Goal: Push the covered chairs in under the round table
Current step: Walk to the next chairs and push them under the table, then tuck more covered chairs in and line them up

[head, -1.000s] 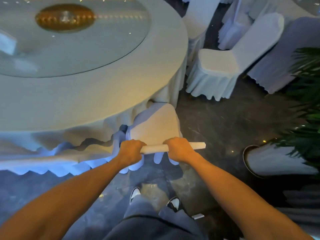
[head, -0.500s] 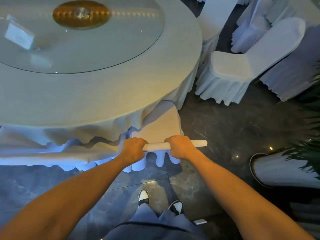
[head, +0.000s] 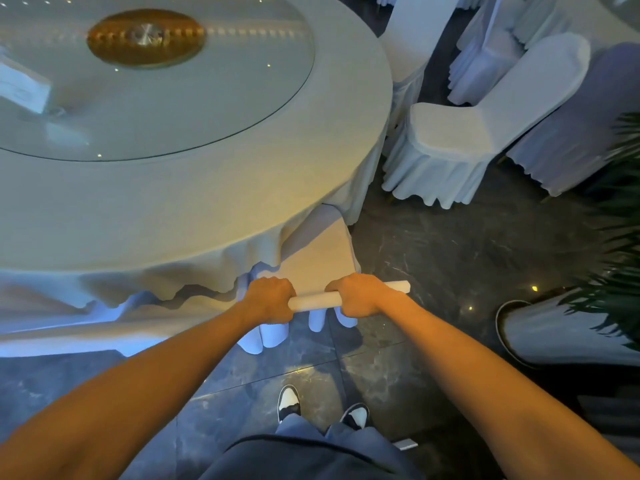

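Both my hands are clamped over the top edge of the white fabric-covered chair (head: 317,254): my left hand (head: 268,299) is closed around the rail near its left end, my right hand (head: 360,295) closed around it to the right of centre, with the rail's far right tip poking out beyond my knuckles. Compared with a second ago, the seat has slid further in under the round worktop draped in pale cloth (head: 194,209); the hanging tablecloth now covers more of the seat's front, and only the rear part of the cushion shows between the cloth hem and my hands. The glass turntable with its gold centre disc (head: 145,38) sits further into view than before, so I judge I have stepped forward along with the push. I would say this chair is nearly home, with a little travel left before the back meets the cloth edge. Another white covered chair (head: 460,133) stands well apart on the dark marble floor (head: 450,244) to the right, turned away from the worktop, so it looks like the next candidate. The potted green plant (head: 620,237) near my right arm may crowd that approach.
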The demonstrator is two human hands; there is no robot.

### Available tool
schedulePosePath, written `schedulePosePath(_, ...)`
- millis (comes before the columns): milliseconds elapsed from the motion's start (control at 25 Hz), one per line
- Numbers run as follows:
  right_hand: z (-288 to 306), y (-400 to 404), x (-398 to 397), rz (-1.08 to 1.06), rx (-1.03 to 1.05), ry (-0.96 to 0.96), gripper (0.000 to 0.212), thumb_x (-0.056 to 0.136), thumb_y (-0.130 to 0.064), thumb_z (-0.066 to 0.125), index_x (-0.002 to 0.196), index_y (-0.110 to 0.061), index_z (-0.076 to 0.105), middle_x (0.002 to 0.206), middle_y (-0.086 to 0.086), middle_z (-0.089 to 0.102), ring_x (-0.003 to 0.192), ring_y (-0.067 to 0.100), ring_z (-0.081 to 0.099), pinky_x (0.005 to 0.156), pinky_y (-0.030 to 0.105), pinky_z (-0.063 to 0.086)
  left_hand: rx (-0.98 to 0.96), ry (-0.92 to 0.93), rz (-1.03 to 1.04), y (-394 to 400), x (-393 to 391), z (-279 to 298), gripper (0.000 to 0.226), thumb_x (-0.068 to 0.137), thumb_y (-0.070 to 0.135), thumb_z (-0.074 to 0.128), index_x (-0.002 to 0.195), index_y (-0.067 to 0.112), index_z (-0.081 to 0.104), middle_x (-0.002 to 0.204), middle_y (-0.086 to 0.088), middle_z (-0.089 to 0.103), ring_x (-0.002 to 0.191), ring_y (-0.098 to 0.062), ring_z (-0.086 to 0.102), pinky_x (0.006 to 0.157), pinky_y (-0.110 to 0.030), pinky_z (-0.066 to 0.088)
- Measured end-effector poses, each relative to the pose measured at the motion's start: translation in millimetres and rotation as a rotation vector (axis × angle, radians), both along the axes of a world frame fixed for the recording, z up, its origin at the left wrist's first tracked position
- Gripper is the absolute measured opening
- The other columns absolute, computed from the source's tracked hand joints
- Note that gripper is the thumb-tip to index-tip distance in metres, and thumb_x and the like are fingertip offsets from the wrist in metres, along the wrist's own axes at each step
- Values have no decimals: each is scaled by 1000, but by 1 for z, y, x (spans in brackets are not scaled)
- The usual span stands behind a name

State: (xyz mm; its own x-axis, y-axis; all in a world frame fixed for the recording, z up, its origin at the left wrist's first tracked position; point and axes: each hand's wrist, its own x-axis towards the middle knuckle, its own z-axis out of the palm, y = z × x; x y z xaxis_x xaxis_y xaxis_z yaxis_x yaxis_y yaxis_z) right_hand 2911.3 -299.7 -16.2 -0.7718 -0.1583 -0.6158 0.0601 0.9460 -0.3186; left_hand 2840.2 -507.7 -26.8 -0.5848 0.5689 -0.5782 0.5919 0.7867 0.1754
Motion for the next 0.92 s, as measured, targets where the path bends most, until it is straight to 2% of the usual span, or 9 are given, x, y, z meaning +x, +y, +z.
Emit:
schedulePosePath(120,-3,12,-7,-65,-138,-197,65,79,-23,70,141,-22,49,128,0,57,108,24,56,88,37,49,-65,-273,2,17,-15,11,43,77,39,74,110,12,67,105,-4,65,83,-21,56,64,-28,38)
schedulePosePath(200,0,26,-11,-116,-221,-305,78,73,-39,75,144,-24,47,137,-6,51,117,19,50,99,35,44,-24,-486,109,33,-22,18,53,79,37,75,124,12,62,116,-2,59,97,-21,53,74,-26,42)
schedulePosePath(240,2,35,-14,-144,-256,-351,78,71,-45,76,142,-25,49,139,-7,50,119,19,50,102,36,42,-1,-564,157,41,-24,19,59,78,34,76,132,16,59,123,-1,56,104,-21,53,83,-27,46)
schedulePosePath(320,5,62,-23,-228,-327,-402,65,78,-43,73,137,-24,55,141,-4,51,123,20,50,106,38,41,18,-686,243,65,-30,22,75,73,24,79,142,23,50,134,-1,51,118,-24,53,100,-34,50)
schedulePosePath(400,10,97,-32,-292,-334,-397,60,85,-38,68,141,-22,52,148,-2,46,130,20,47,108,34,39,6,-756,272,94,-35,22,81,73,15,78,146,22,45,142,-2,49,128,-27,50,105,-39,47)
schedulePosePath(520,17,161,-44,-263,-246,-313,53,90,-34,66,139,-19,55,149,-3,46,135,18,43,109,32,34,35,-631,242,152,-45,17,62,89,24,67,147,17,47,148,-3,46,134,-27,46,109,-39,42)
schedulePosePath(600,22,203,-54,-261,-212,-304,48,91,-30,66,137,-18,58,145,-1,50,132,19,47,107,33,37,57,-399,193,191,-57,13,62,92,33,63,149,15,44,152,-4,43,138,-26,42,111,-37,38)
schedulePosePath(720,29,286,-76,-205,-156,-304,53,91,-33,66,141,-19,54,150,1,45,135,21,43,111,36,33,63,-262,194,273,-72,16,67,96,36,59,152,10,35,157,-9,36,142,-28,38,111,-36,34)
schedulePosePath(920,54,413,-110,-202,-47,-247,57,89,-35,67,141,-16,53,152,0,41,136,21,41,109,33,32,123,-79,186,400,-101,36,52,96,42,55,134,6,55,134,-17,59,120,-33,57,95,-37,45)
